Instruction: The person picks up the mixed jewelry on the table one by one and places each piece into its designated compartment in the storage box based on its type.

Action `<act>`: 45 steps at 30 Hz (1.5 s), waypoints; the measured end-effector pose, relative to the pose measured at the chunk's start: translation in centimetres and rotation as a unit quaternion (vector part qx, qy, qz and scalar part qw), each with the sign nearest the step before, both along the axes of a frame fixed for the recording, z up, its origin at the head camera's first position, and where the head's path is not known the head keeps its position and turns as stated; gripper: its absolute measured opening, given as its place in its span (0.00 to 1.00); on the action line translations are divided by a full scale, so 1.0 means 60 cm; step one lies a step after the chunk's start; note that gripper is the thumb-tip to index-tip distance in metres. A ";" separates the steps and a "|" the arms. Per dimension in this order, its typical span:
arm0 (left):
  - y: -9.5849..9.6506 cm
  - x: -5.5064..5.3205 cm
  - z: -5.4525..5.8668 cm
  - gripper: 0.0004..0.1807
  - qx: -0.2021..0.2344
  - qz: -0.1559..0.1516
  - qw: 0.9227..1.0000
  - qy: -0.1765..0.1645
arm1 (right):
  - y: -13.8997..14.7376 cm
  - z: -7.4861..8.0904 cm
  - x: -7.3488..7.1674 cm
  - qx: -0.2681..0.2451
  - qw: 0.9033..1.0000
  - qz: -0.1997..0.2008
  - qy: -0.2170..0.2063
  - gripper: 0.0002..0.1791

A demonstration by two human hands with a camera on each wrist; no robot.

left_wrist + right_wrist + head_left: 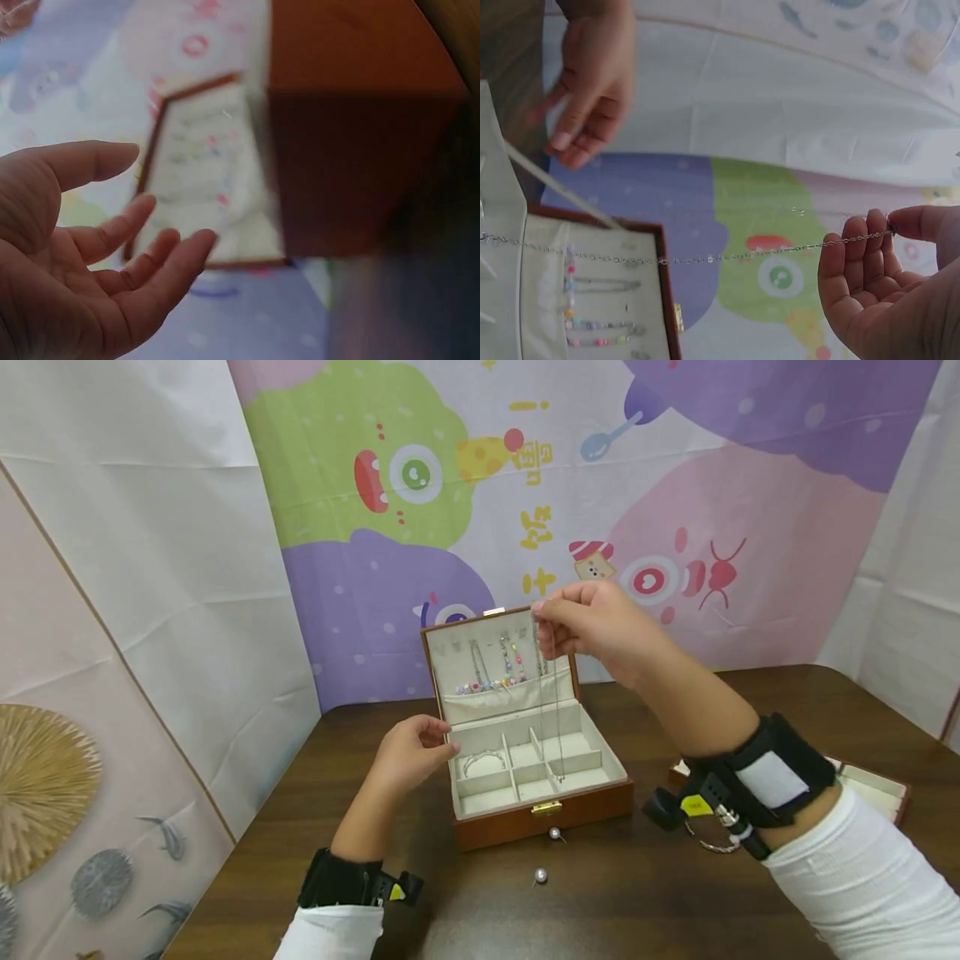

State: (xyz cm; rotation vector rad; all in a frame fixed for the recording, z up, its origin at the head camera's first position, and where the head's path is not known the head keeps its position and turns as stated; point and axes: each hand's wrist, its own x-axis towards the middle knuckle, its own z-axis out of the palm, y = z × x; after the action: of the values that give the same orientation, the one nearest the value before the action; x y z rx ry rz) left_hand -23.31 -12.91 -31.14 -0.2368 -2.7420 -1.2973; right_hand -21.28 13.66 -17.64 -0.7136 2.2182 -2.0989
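Note:
Raised in front of the open lid, my right hand pinches a fine silver chain necklace between thumb and fingertip. The chain hangs down in a long loop over the compartments of the brown jewelry box. My left hand is beside the box's left rim, fingers loosely bent and holding nothing; the left wrist view shows its fingers spread. A silver bracelet sits in the back left compartment. Beaded and chain necklaces hang inside the lid, their lower ends at a cloth pocket.
Two pearl earrings lie on the dark wooden table before the box. At right, a shallow lined tray is partly covered by my right forearm, with a silver ring-shaped piece near the wristband. A cartoon-printed cloth hangs behind.

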 end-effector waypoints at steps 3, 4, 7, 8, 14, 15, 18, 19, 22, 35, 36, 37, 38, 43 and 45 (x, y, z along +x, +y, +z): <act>-0.013 -0.020 -0.022 0.26 0.020 0.005 0.998 -0.054 | -0.001 0.012 -0.019 -0.006 0.999 -0.028 -0.022 0.12; -0.017 -0.026 -0.031 0.29 0.039 0.001 0.996 -0.074 | -0.001 0.014 -0.026 -0.006 0.999 -0.037 -0.028 0.12; -0.024 -0.038 -0.053 0.38 0.092 -0.013 0.988 -0.123 | -0.002 0.022 -0.048 -0.014 0.996 -0.070 -0.048 0.12; -0.024 -0.042 -0.061 0.40 0.111 -0.021 0.984 -0.139 | -0.003 0.024 -0.055 -0.018 0.995 -0.081 -0.054 0.12; -0.019 -0.055 -0.088 0.28 0.164 -0.070 0.967 -0.183 | 0.003 0.023 -0.104 -0.019 0.985 -0.155 -0.073 0.09; -0.018 -0.055 -0.089 0.26 0.167 -0.073 0.966 -0.183 | 0.004 0.021 -0.113 -0.016 0.983 -0.167 -0.074 0.09; -0.013 -0.054 -0.093 0.25 0.179 -0.072 0.965 -0.176 | 0.008 0.012 -0.142 -0.007 0.978 -0.194 -0.079 0.14; -0.011 -0.053 -0.093 0.25 0.182 -0.070 0.965 -0.175 | 0.009 0.008 -0.151 -0.005 0.976 -0.203 -0.081 0.15; -0.008 -0.050 -0.092 0.25 0.182 -0.071 0.966 -0.170 | 0.013 -0.007 -0.178 -0.012 0.971 -0.223 -0.087 0.16; -0.002 -0.040 -0.087 0.25 0.159 -0.057 0.973 -0.160 | 0.014 -0.103 -0.241 -0.026 0.955 -0.260 -0.143 0.18; -0.001 -0.039 -0.088 0.25 0.157 -0.057 0.973 -0.160 | 0.013 -0.109 -0.242 0.014 0.953 -0.274 -0.124 0.17; -0.001 -0.040 -0.088 0.25 0.156 -0.057 0.973 -0.160 | 0.012 -0.114 -0.243 0.060 0.950 -0.289 -0.100 0.16; -0.001 -0.040 -0.089 0.25 0.153 -0.057 0.974 -0.159 | 0.012 -0.119 -0.245 0.107 0.944 -0.302 -0.075 0.16; -0.002 -0.044 -0.090 0.24 0.148 -0.054 0.975 -0.157 | 0.012 -0.132 -0.255 0.267 0.904 -0.332 0.036 0.15; -0.002 -0.044 -0.087 0.25 0.147 -0.054 0.975 -0.156 | 0.011 -0.132 -0.260 0.287 0.898 -0.328 0.061 0.15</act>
State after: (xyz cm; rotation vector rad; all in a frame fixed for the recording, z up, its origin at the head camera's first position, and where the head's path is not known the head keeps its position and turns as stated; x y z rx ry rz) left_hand -25.96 -13.06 -36.39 -0.1717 -2.7577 -1.8931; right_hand -36.90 14.30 -25.57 -0.0458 3.2501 -1.3881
